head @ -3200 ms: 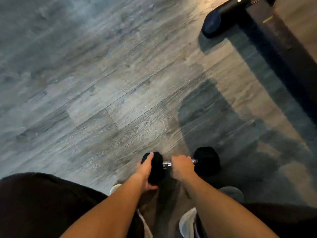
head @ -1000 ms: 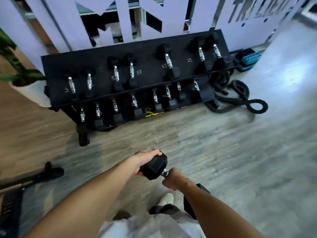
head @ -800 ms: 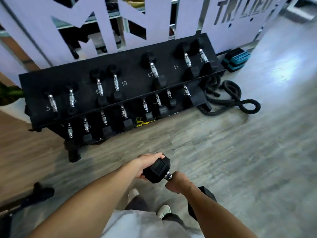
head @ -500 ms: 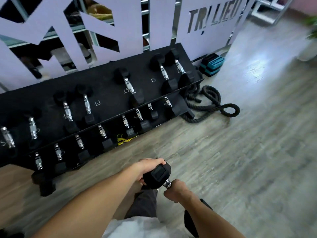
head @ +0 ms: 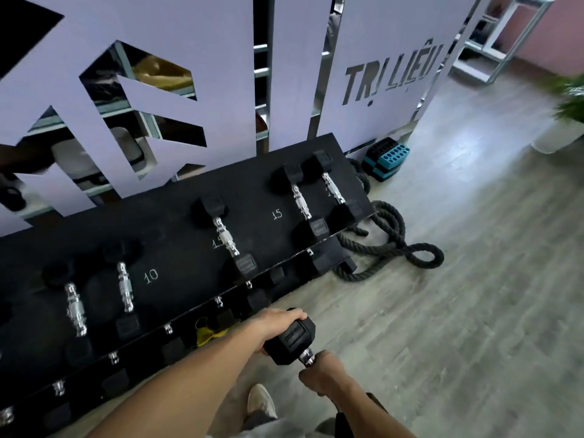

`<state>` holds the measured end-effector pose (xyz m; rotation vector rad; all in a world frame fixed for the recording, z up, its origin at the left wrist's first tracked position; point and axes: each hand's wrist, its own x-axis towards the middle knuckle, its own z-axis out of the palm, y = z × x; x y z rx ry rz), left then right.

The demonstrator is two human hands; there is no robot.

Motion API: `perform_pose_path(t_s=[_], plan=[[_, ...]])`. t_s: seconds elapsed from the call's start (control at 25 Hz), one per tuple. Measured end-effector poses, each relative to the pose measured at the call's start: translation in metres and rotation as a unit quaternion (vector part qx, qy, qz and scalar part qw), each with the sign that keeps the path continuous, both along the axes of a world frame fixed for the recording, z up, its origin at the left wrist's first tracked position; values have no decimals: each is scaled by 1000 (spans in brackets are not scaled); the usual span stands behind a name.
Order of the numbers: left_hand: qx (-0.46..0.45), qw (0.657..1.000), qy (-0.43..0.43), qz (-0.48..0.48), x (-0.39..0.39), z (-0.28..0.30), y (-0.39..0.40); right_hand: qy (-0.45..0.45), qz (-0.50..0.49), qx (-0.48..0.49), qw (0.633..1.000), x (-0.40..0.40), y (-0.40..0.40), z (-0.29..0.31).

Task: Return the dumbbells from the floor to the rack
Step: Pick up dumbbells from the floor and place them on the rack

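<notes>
- While the black rubber hex dumbbell with a chrome handle [head: 292, 338] is off the grey wood-look plank floor [head: 458, 311] and carried in both hands, it is not yet on the rack; I judge the task roughly at its midpoint for this weight, with the placing left to do.
- At about six o'clock in the head view, the right hand [head: 320, 373] has its fingers clenched round the chrome handle, which comes out of the fist toward eleven o'clock; the dumbbell's near head is mostly hidden below the forearm.
- Just beyond, at about eleven o'clock from that fist, the left hand [head: 273, 327] grips the far hex head, its fingers [head: 295, 317] curled over the top edge and its palm against the left face.
- Farther out, from nine to one o'clock, the black two-tier sloped dumbbell rack [head: 177, 222] stands near but apart from the carried weight.
- Its upper tier holds several black hex dumbbells, with chalked numbers 10 and 15 beside them; a bare stretch between the 15-marked pairs [head: 271, 222] looks a likely slot, though I cannot tell the carried weight's number.
- Whether other dumbbells remain on the floor cannot be seen.
- At two o'clock, beyond the rack's end, a thick black coiled battle rope [head: 388, 248] lies on the floor, which calls for care underfoot.
</notes>
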<state>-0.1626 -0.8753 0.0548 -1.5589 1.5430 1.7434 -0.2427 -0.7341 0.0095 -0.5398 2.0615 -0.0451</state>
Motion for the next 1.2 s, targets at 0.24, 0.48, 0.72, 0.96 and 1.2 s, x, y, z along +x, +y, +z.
perform_pose_path(t_s=[0.24, 0.48, 0.72, 0.96, 1.2], plan=[[-105, 992, 21, 59, -42, 4, -122, 3, 7, -9, 1000, -51, -143, 8], [-188, 964, -29, 187, -84, 0, -229, -31, 5, -23, 999, -97, -287, -20], [-193, 943, 1, 273, -84, -26, -310, -47, 25, -23, 998, -142, -417, -29], [-139, 954, -13, 264, -70, -48, -342, -68, 17, -11, 997, -139, -478, -51], [-120, 984, -6, 133, -72, -56, -371, -131, -130, -1, 983, -127, -492, -81]])
